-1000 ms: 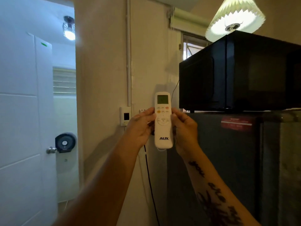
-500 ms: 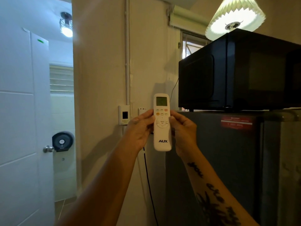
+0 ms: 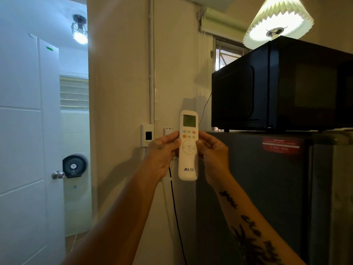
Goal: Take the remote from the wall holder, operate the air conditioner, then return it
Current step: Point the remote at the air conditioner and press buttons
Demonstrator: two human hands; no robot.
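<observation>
A white AUX remote (image 3: 188, 161) with a small green screen and round buttons stands upright in front of the wall. My left hand (image 3: 161, 155) grips its left edge and my right hand (image 3: 214, 155) grips its right edge, at the level of the round menu pad. Just behind the remote, a small white piece (image 3: 168, 131) sticks out on the wall; I cannot tell whether it is the holder. The air conditioner is out of view.
A black microwave (image 3: 277, 87) sits on a grey fridge (image 3: 267, 188) at the right. A white wall switch plate (image 3: 147, 135) and a black cable (image 3: 174, 207) are on the wall. A white door (image 3: 24, 131) stands open at the left.
The remote and both hands stay almost where they were. The view has shifted slightly, so the scene sits a little further left.
</observation>
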